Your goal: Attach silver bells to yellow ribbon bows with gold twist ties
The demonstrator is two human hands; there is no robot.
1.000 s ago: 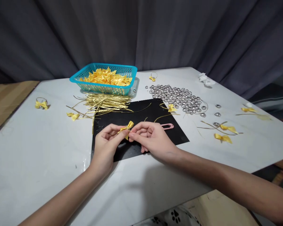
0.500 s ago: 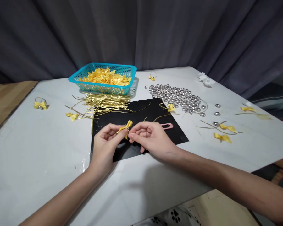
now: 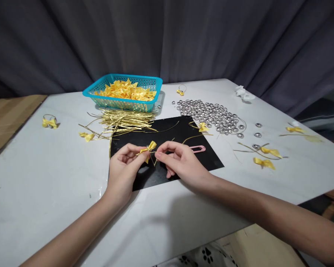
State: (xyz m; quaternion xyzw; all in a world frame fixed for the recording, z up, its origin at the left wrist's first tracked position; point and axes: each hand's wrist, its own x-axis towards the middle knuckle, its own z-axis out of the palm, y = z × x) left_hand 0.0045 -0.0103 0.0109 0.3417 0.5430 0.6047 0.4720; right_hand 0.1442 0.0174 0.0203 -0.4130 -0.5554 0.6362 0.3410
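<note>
Both hands meet over a black sheet [image 3: 183, 129] on the white table. My left hand [image 3: 124, 168] pinches a small yellow ribbon bow [image 3: 150, 147] between thumb and fingertips. My right hand [image 3: 178, 161] is closed in a pinch on a thin gold wire tie [image 3: 154, 160] that hangs from the bow. A pink clip [image 3: 197, 149] lies on the sheet just behind my right hand.
A teal basket [image 3: 102, 83] of yellow bows stands at the back, with a bundle of gold wire ties [image 3: 125, 120] in front of it. A pile of silver beads [image 3: 211, 113] lies to the right. Loose bows [image 3: 263, 157] and a white scrap [image 3: 243, 92] are scattered around.
My right hand has drawn slightly away from the bow, and the gold wire now shows between the hands. The left hand has hardly moved.
</note>
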